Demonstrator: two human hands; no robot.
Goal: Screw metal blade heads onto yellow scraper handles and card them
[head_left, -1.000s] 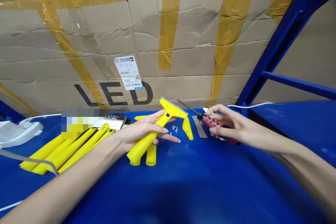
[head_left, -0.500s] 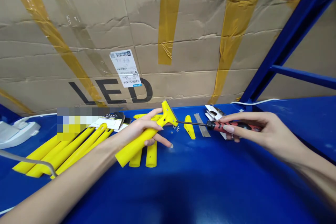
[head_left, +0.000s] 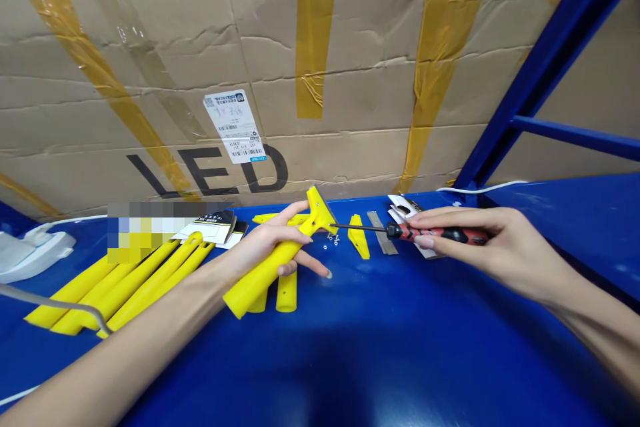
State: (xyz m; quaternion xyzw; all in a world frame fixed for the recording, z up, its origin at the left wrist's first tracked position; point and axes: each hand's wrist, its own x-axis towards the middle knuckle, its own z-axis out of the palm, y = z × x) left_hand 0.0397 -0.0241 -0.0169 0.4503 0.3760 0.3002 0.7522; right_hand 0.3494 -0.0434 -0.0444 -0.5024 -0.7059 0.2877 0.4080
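My left hand (head_left: 283, 240) is closed around a yellow scraper (head_left: 270, 273), its wide head pointing up and away from me. A blade edge shows along the head's right side. In my right hand (head_left: 480, 247) is a screwdriver (head_left: 440, 235) with a red and black handle, held level between thumb and fingers. Its tip meets the scraper head near the lower screw; whether it sits in the screw is too small to tell. Several tiny screws and nuts (head_left: 333, 239) lie just below the tip. A loose yellow clamp plate (head_left: 359, 237) and flat grey blades (head_left: 383, 233) lie under the shaft.
More yellow scrapers (head_left: 145, 287) with cards lie at left, beside a white device (head_left: 37, 257) and a grey cable (head_left: 55, 300). Other yellow handles (head_left: 287, 293) lie beneath my left hand. Folded packaging cards (head_left: 400, 210) are behind the screwdriver. A taped cardboard box (head_left: 370, 93) stands behind the blue surface (head_left: 320, 373).
The screwdriver and right hand have shifted slightly left, with the tip still at the scraper head. The whole view has drifted a little; my left hand keeps its hold.
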